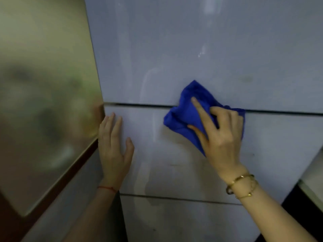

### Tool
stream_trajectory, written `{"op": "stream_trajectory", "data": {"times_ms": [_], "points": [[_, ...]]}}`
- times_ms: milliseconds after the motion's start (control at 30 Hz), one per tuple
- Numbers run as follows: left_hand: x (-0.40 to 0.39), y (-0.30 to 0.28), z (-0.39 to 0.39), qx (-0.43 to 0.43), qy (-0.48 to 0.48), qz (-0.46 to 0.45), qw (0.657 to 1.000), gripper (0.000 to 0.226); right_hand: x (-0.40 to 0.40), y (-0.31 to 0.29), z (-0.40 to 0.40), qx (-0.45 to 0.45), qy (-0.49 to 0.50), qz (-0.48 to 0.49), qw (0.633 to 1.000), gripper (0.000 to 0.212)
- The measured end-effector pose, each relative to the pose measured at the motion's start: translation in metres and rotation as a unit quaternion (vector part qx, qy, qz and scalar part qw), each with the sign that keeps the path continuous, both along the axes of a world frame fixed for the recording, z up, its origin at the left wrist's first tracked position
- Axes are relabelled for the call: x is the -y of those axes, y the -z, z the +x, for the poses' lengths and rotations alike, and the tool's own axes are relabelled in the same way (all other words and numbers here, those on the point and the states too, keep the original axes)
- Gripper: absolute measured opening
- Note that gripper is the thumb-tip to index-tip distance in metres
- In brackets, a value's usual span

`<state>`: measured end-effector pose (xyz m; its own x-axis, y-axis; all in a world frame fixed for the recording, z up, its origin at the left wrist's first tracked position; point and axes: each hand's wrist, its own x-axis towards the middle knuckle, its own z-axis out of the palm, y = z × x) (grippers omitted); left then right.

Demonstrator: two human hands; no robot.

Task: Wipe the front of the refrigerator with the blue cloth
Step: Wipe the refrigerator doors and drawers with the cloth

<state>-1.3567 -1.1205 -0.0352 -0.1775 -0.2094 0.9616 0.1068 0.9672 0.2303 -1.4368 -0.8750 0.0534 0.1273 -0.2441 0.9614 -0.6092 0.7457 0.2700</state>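
Observation:
The grey refrigerator front [192, 49] fills most of the view, split by two horizontal door seams. A crumpled blue cloth [183, 117] lies pressed against it across the upper seam. My right hand [216, 133] is spread over the cloth and grips it, index finger pointing up-left. My left hand [113, 145] rests flat on the middle door panel near its left edge, fingers apart, holding nothing. Faint smears and streaks show on the door surface.
A frosted glass panel [43, 93] in a dark red-brown frame stands at the left, right beside the refrigerator's edge. A light counter edge [312, 186] shows at the lower right.

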Motion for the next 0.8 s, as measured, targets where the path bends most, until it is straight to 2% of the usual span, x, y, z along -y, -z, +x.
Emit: {"op": "stream_trajectory", "data": {"times_ms": [133,200,300,367,400,467,533,600,700,800], "points": [[0.009,0.058,-0.015,-0.023,0.000,-0.010,1.000,0.053,0.042,0.072,-0.011,-0.043,0.086,0.008,0.995,0.041],[0.016,0.078,-0.023,-0.042,0.004,-0.026,0.999,0.053,0.053,0.108,-0.018,-0.065,0.076,0.001,0.995,0.042],[0.022,0.099,-0.032,-0.077,0.000,-0.032,0.997,0.054,0.050,0.177,-0.022,-0.080,0.049,0.065,0.993,0.052],[0.024,0.106,-0.034,-0.089,0.001,-0.021,0.996,0.056,0.034,0.216,-0.024,-0.065,0.061,0.095,0.992,0.059],[0.024,0.108,-0.034,-0.091,0.005,-0.017,0.996,0.056,0.024,0.224,-0.025,-0.054,0.068,0.086,0.993,0.055],[0.022,0.110,-0.033,-0.097,0.013,-0.012,0.995,0.056,0.008,0.212,-0.028,-0.028,0.089,0.015,0.996,0.043],[0.021,0.111,-0.033,-0.101,0.020,-0.008,0.995,0.056,0.010,0.172,-0.030,-0.008,0.098,-0.085,0.992,0.043],[0.021,0.111,-0.034,-0.102,0.026,-0.007,0.994,0.056,0.029,0.130,-0.029,-0.014,0.095,-0.134,0.986,0.044],[0.022,0.112,-0.034,-0.099,0.036,-0.008,0.994,0.056,0.065,0.123,-0.020,-0.048,0.077,-0.055,0.994,0.044],[0.026,0.113,-0.035,-0.100,0.038,-0.020,0.994,0.056,0.073,0.190,-0.010,-0.071,0.055,0.046,0.995,0.044]]}}
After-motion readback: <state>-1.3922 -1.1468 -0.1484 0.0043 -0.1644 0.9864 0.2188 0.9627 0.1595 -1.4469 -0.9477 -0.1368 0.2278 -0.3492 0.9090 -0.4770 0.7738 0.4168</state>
